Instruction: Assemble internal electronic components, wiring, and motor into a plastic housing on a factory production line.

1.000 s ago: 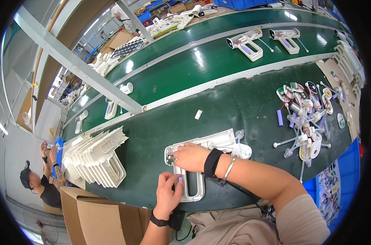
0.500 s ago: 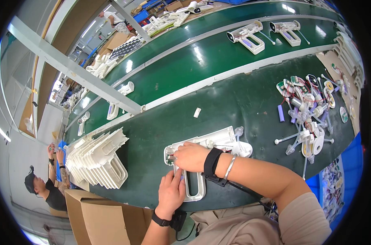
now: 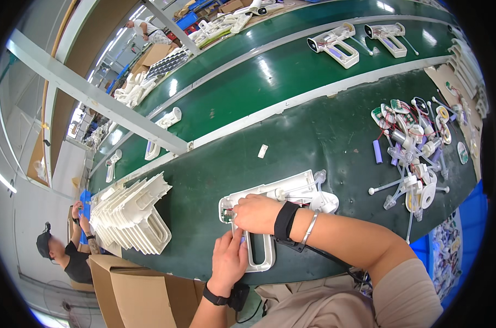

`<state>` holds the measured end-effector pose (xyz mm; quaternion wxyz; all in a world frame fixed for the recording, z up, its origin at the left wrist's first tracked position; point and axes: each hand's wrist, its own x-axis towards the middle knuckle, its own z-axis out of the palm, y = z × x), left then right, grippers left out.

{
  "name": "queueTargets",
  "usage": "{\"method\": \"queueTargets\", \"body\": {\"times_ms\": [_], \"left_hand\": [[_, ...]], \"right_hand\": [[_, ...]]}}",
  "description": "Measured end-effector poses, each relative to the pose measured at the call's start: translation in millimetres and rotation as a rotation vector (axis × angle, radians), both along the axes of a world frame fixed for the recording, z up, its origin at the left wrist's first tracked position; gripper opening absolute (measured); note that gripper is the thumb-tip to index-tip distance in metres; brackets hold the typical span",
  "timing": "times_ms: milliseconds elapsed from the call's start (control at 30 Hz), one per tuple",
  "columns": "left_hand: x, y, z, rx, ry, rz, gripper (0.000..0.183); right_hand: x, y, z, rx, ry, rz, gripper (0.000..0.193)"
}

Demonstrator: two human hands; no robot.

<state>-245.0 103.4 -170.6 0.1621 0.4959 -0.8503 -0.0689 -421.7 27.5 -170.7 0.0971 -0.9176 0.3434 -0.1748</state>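
Observation:
A white plastic housing half (image 3: pixel 270 257), pistol-shaped with a looped handle, lies hollow side up on the green bench before me. My left hand (image 3: pixel 229 258) grips the handle's edge, its fingertips close to a purple cylindrical cell (image 3: pixel 242 239). My right hand (image 3: pixel 254 213) reaches across the upper part, its fingers bent down into the shell beside a small green circuit board (image 3: pixel 226 214). What those fingertips hold is hidden under the hand. To the right of it a white motor-like part (image 3: pixel 277 193), thin red wires and a clear plastic fitting (image 3: pixel 320 176) sit at the housing's end.
Nested white housing halves (image 3: pixel 132 213) stand at left, above a cardboard box (image 3: pixel 144 295). A heap of wired parts (image 3: pixel 412 147) lies at right. Beyond the bench, a green conveyor (image 3: pixel 231 104) carries part-filled housings (image 3: pixel 335 46). A co-worker (image 3: pixel 73 257) sits far left.
The view has shifted slightly. Both my hands stay at the housing, with only a small movement of the right fingers near the circuit board. The co-worker's hands are lower.

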Motion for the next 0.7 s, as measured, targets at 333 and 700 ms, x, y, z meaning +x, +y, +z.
{"method": "queueTargets", "body": {"times_ms": [333,700], "left_hand": [[-1,-5,8,0.017,-0.096,-0.031,0.032],[0,5,5,-0.024,-0.092,-0.038,0.038]], "right_hand": [[7,3,5,-0.096,0.123,-0.033,0.011],[-64,53,46,-0.121,-0.133,-0.078,0.022]]}}
